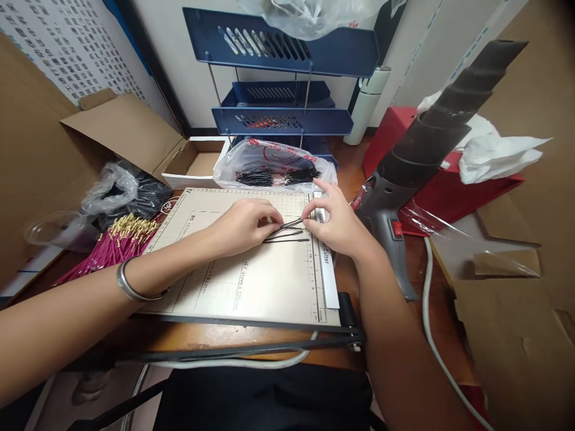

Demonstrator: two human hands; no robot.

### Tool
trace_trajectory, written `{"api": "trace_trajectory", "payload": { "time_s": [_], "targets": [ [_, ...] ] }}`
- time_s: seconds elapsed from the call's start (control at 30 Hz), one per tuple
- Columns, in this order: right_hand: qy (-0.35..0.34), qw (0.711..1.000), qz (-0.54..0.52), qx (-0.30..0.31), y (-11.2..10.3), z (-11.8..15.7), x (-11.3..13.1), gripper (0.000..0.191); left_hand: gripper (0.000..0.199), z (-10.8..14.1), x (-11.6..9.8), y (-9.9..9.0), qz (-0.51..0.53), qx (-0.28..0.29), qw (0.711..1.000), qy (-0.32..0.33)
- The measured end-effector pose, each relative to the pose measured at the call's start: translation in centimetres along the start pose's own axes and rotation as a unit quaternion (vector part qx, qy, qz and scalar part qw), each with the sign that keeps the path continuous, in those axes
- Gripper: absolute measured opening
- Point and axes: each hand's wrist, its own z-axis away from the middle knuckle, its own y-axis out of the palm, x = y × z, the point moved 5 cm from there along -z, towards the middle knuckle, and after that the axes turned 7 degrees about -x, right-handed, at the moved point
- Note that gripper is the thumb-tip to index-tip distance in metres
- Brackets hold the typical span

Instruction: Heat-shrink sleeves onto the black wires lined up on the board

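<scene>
Over the cream paper cutter, both of my hands are closed around the same short, thin black wire. My left hand pinches it between thumb and fingertips. On the other side, my right hand grips the wire's right end between thumb and index finger, with its other fingers raised. A few more thin black wires lie on the board just below, running out from under my left fingertips. What exactly sits between the fingertips is partly hidden.
A plastic bag of black wires lies behind the board. Magenta wires with gold ends are piled at left, near an open carton. A grey heat gun stands at right; blue shelves rise behind.
</scene>
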Motion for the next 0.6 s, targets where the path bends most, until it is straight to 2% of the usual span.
{"api": "trace_trajectory", "payload": {
  "time_s": [0.17,0.3,0.47,0.6],
  "targets": [
    [-0.011,0.998,0.038,0.042,0.03,0.36,0.09,0.014,0.019,-0.06,-0.19,-0.10,-0.011,-0.002,1.000,0.016],
    [0.004,0.998,0.051,0.041,-0.04,0.23,0.00,0.017,0.014,-0.28,-0.21,0.13,-0.031,0.006,0.999,0.013],
    [-0.007,0.999,0.035,0.032,0.04,0.01,0.03,0.019,0.019,-0.45,0.20,0.35,-0.020,0.021,0.999,0.043],
    [-0.010,1.000,0.022,0.007,-0.05,0.48,-0.19,0.017,0.021,-0.30,0.13,0.36,-0.032,0.011,0.997,0.062]
  ]
}}
